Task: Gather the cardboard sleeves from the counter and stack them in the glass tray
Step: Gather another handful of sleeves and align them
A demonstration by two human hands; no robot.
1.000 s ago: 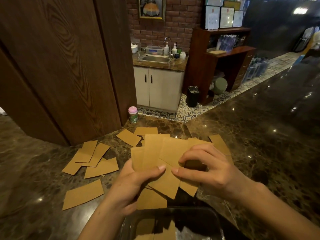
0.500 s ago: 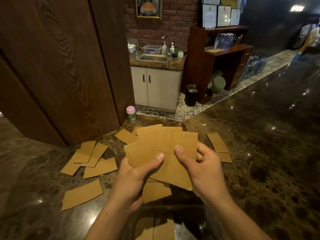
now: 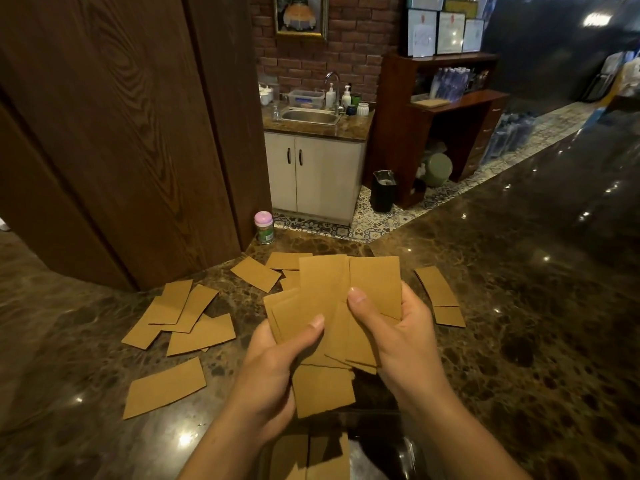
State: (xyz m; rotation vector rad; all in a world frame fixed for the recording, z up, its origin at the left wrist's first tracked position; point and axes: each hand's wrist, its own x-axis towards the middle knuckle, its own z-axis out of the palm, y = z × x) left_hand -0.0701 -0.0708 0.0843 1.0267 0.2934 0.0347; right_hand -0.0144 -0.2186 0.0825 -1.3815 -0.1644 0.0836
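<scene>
Left hand point(image 3: 273, 368) and right hand point(image 3: 398, 341), both clasped on the cardboard sleeves point(image 3: 329, 292), fan narrower than before

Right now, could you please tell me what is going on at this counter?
A person grips a fanned bunch of flat brown cardboard sleeves with the left hand and right hand above the dark marble counter. Some sleeves already lie in the clear glass tray nearest the camera. Other loose sleeves lie scattered on the counter, not yet gathered.
</scene>
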